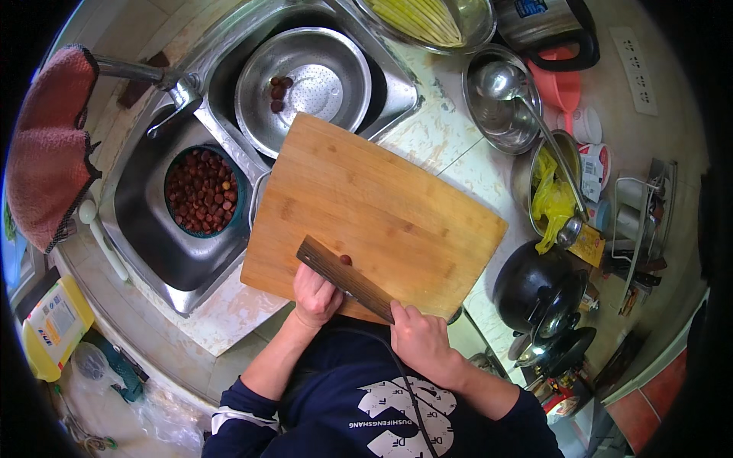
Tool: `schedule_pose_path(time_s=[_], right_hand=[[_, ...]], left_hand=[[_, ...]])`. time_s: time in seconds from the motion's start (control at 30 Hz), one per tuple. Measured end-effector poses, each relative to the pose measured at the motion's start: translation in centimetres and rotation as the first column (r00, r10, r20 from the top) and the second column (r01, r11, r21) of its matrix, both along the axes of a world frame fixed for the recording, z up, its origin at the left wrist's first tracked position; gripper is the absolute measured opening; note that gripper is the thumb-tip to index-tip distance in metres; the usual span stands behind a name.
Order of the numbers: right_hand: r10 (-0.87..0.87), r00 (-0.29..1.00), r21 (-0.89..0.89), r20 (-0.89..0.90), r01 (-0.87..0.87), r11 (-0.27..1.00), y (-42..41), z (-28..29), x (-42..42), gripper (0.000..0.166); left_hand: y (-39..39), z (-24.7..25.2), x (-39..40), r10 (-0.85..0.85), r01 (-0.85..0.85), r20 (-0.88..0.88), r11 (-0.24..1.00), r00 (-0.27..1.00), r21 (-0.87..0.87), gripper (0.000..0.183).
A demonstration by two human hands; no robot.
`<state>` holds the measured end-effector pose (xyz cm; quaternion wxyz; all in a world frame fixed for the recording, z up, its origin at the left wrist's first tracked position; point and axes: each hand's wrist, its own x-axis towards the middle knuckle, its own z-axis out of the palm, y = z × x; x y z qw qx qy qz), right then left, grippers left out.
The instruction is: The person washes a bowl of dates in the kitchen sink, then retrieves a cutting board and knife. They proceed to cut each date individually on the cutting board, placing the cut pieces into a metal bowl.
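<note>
A wooden cutting board [378,212] lies tilted in front of me, its upper left corner overlapping the sink's edge. My right hand [422,342] grips a dark-bladed kitchen cleaver [346,280] at its lower right end. Curled against the near side of the blade is my left hand [316,293]; the blade hides some of its fingertips, and I cannot tell what they hold. Just beyond the blade, one brown chestnut [345,260] rests on the board. Many more chestnuts [201,192] fill a green basket [240,197] in the left sink basin.
Several chestnuts [278,91] sit in a perforated steel bowl [355,74] in the other basin. A faucet [184,94] stands behind the sinks. Along the right are a steel bowl with a ladle [501,81], a pot holding a yellow plastic bag [551,197], and a black pot [524,280].
</note>
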<state>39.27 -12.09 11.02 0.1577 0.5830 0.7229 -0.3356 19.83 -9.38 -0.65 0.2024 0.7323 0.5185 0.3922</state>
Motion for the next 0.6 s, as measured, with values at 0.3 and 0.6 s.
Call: schedule_pose_path(time_s=[0.3,0.6], right_hand=[[-0.19,0.958,0.146,-0.214,0.223,0.964,-0.6,0.6,2.1,0.024],[-0.344,0.917,0.226,-0.202,0.386,0.895,-1.6,-2.0,5.8,0.019]], left_hand=[[-0.6,-0.5,0.0,0.005,-0.005,-0.014,1.0,1.0,0.002,0.022],[-1.1,-0.4,0.5,0.101,-0.102,-0.016,0.991,0.995,-0.09,0.034]])
